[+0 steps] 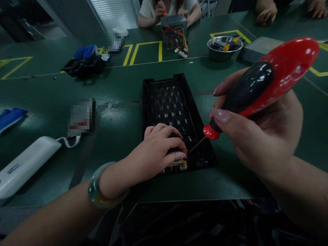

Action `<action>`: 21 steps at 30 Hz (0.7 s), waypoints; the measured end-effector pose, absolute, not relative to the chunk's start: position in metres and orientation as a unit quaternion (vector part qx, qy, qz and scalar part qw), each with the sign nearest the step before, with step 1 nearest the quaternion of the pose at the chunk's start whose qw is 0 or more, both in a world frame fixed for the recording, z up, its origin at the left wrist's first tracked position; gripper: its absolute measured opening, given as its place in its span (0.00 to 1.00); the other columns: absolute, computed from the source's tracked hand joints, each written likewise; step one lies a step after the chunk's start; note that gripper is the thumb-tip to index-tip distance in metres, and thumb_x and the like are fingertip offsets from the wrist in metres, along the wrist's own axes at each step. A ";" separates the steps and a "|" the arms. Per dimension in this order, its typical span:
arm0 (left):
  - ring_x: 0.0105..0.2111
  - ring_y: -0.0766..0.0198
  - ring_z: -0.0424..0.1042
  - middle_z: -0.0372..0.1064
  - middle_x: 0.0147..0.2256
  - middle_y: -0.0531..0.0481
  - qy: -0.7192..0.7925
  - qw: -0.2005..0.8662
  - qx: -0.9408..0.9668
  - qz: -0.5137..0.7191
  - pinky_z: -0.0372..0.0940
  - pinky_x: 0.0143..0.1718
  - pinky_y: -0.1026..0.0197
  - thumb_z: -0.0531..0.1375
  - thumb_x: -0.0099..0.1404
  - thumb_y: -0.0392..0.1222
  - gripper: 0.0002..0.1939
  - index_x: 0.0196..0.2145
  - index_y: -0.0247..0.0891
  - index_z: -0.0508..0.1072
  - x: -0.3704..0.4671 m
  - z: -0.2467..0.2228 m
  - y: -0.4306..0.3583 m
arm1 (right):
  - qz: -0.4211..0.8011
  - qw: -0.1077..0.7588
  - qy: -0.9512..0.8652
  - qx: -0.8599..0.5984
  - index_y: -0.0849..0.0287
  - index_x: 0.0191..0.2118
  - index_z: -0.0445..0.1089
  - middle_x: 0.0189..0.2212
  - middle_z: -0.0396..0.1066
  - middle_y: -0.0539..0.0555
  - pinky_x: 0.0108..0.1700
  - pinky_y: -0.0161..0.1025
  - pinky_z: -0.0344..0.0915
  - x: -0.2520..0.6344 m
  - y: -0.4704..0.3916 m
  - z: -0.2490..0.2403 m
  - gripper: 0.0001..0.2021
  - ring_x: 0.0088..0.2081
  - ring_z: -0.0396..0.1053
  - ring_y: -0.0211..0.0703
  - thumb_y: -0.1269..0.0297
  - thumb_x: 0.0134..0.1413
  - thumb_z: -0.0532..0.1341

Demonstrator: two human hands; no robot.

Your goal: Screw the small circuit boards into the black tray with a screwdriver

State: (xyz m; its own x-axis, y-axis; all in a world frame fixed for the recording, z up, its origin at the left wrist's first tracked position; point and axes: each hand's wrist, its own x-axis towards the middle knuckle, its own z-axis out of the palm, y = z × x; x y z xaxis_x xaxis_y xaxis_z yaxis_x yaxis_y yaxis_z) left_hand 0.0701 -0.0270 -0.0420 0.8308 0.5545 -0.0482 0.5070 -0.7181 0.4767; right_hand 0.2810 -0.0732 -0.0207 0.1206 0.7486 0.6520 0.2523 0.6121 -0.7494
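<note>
In my right hand point(266, 133) is a red and black screwdriver point(266, 78), its thin shaft slanting down to the left. The tip reaches the near end of a black plastic casing point(189, 102), close beside my left fingertips. My left hand point(164, 143) rests over that end with curled fingers, the thumb on a small circuit board point(176, 166) with metal connectors. Whether those fingers pinch the board or just press it down is hidden. The inside of the casing has a patterned surface.
A white power bank-like bar point(30, 164) with a strap lies at left. Further back are a black tray point(84, 65) with blue items and a metal bowl point(221, 48) of tools. Across the green table point(118, 89), a person handles a grey box point(174, 25) with coloured wires.
</note>
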 end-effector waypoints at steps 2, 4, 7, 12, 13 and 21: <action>0.53 0.54 0.62 0.69 0.50 0.53 0.282 0.239 0.928 0.053 0.49 0.53 0.47 0.62 0.70 0.46 0.05 0.41 0.51 0.79 0.070 -0.042 -0.027 | 0.187 0.633 -0.636 -0.400 0.54 0.45 0.71 0.42 0.71 0.47 0.51 0.45 0.75 0.282 -0.073 -0.022 0.13 0.42 0.73 0.41 0.71 0.52 0.65; 0.53 0.55 0.62 0.70 0.50 0.52 0.275 0.239 0.930 0.054 0.50 0.53 0.47 0.61 0.70 0.46 0.06 0.41 0.50 0.79 0.070 -0.041 -0.026 | 0.180 0.629 -0.641 -0.401 0.54 0.45 0.71 0.43 0.71 0.47 0.52 0.46 0.74 0.282 -0.073 -0.023 0.14 0.43 0.73 0.42 0.70 0.52 0.66; 0.53 0.55 0.62 0.69 0.49 0.52 0.265 0.250 0.930 0.048 0.51 0.53 0.47 0.60 0.71 0.45 0.06 0.41 0.48 0.79 0.069 -0.040 -0.023 | 0.177 0.632 -0.646 -0.390 0.54 0.47 0.72 0.43 0.71 0.48 0.52 0.47 0.75 0.283 -0.072 -0.023 0.15 0.43 0.73 0.43 0.69 0.52 0.67; 0.53 0.56 0.62 0.68 0.50 0.52 0.251 0.273 0.928 0.036 0.53 0.54 0.47 0.59 0.71 0.45 0.07 0.40 0.48 0.78 0.066 -0.038 -0.021 | 0.189 0.633 -0.642 -0.389 0.54 0.47 0.72 0.44 0.70 0.47 0.54 0.45 0.74 0.282 -0.074 -0.022 0.13 0.45 0.73 0.42 0.68 0.55 0.66; 0.53 0.56 0.62 0.68 0.50 0.52 0.251 0.273 0.928 0.036 0.53 0.54 0.48 0.59 0.71 0.45 0.07 0.40 0.47 0.78 0.065 -0.038 -0.021 | 0.190 0.631 -0.641 -0.394 0.54 0.47 0.72 0.44 0.70 0.46 0.54 0.45 0.74 0.281 -0.074 -0.021 0.13 0.45 0.73 0.41 0.68 0.55 0.66; 0.56 0.53 0.60 0.67 0.52 0.50 0.274 0.260 0.925 0.034 0.52 0.57 0.45 0.61 0.70 0.46 0.06 0.41 0.48 0.78 0.067 -0.039 -0.023 | 0.189 0.626 -0.641 -0.402 0.54 0.45 0.71 0.43 0.71 0.47 0.52 0.43 0.76 0.280 -0.075 -0.020 0.13 0.43 0.73 0.41 0.70 0.53 0.66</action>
